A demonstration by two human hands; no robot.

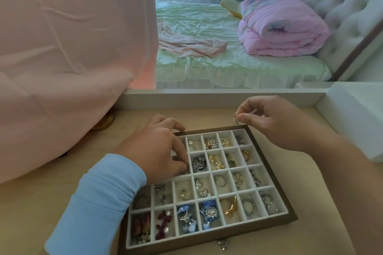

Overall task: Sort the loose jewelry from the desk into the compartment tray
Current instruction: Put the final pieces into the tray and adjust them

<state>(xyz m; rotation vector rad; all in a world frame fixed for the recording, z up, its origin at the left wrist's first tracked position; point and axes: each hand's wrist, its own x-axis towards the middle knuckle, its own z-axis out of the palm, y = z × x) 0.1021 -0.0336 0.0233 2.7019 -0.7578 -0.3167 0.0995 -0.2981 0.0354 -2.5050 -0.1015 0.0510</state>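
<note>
A brown-framed compartment tray (275, 174) with white dividers lies on the wooden desk, its cells holding rings, earrings and pendants. My right hand (277, 122) hovers above the tray's far right corner and pinches a small silver earring (235, 121) between thumb and forefinger. My left hand (157, 147), in a light blue sleeve, rests over the tray's left side, fingertips down in a cell next to a dark silver pendant (198, 163). Whether those fingers hold anything is hidden. A metal clasp (222, 244) sits at the tray's near edge.
Pink cloth (62, 58) drapes over something at the left, above a gold round base (104, 121). A mirror (228, 37) behind the desk reflects a bed. A white box (356, 118) stands at the right. Bare desk (323, 213) surrounds the tray.
</note>
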